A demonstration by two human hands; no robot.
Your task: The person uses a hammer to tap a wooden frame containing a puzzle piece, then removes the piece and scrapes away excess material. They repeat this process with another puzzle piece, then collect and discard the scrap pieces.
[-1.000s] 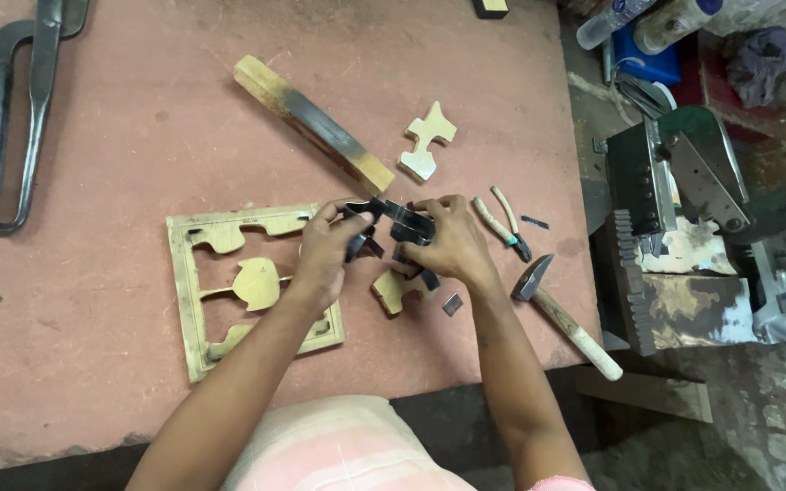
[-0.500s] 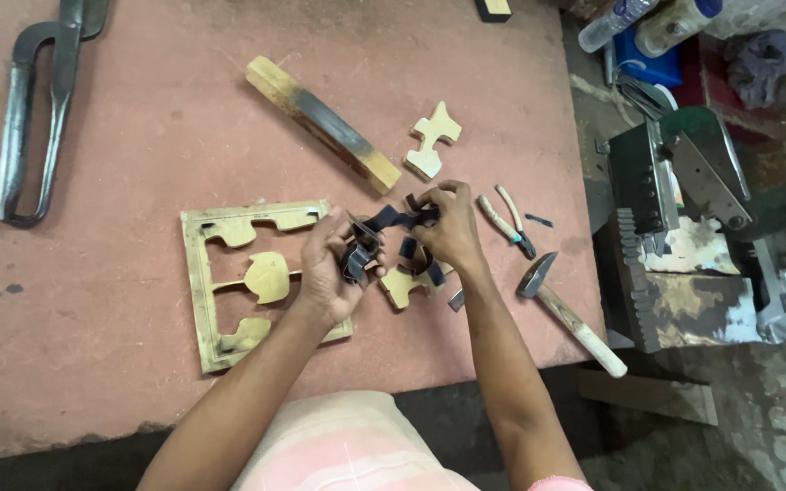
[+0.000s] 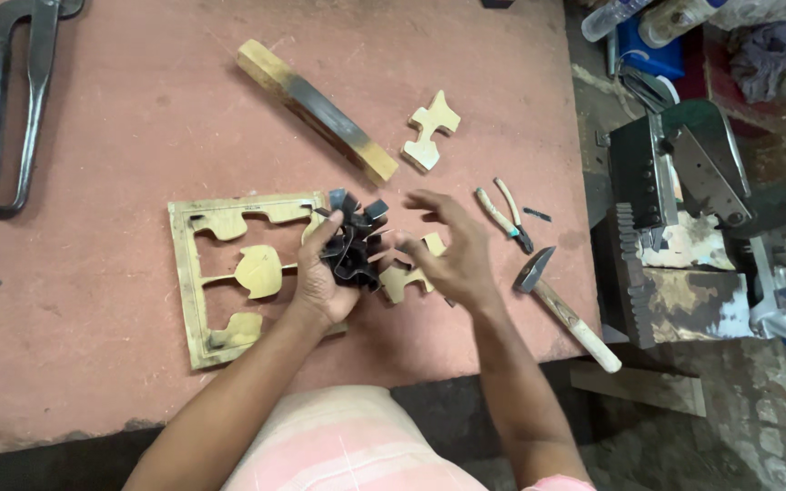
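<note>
My left hand (image 3: 320, 277) grips a bent black metal strip piece (image 3: 354, 241), folded into several loops, just above the right edge of a flat wooden cut-out frame (image 3: 195, 295). My right hand (image 3: 452, 255) hovers right beside the metal piece with fingers spread, holding nothing. Under my right hand lies a small wooden cut-out shape (image 3: 399, 282), partly hidden by the fingers.
On the reddish table (image 3: 111, 127) lie large iron tongs (image 3: 6, 109) at far left, a wooden block with a dark middle (image 3: 316, 109), a cross-like wooden piece (image 3: 431, 129), small pliers (image 3: 502, 214) and a hammer (image 3: 561, 307). A metal machine (image 3: 693, 191) stands off the right edge.
My right hand has let go of the black metal piece and opened; my left hand alone now holds it.
</note>
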